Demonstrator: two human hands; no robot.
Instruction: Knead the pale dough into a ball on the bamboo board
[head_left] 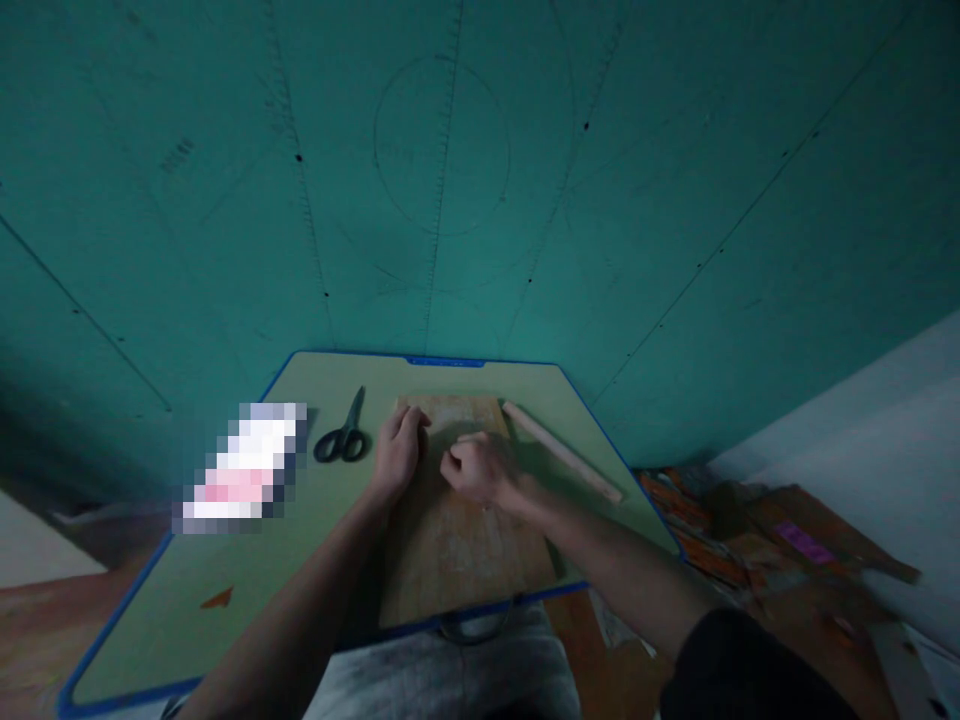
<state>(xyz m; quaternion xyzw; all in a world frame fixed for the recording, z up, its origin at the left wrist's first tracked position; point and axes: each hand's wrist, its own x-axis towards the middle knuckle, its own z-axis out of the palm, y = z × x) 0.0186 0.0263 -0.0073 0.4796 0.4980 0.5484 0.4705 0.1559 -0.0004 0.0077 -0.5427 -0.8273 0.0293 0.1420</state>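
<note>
A wooden board lies on a small green table with a blue rim. My left hand rests flat on the board's far left edge, fingers together and stretched forward. My right hand is curled on the board's middle, fingers pinched together; what they press or hold is too dim to make out. Black scissors lie left of my left hand. A long wooden stick lies to the right of the board.
A blurred white and pink object sits at the table's left. A small orange scrap lies near the front left. Cardboard and papers litter the floor on the right. A green wall stands close behind.
</note>
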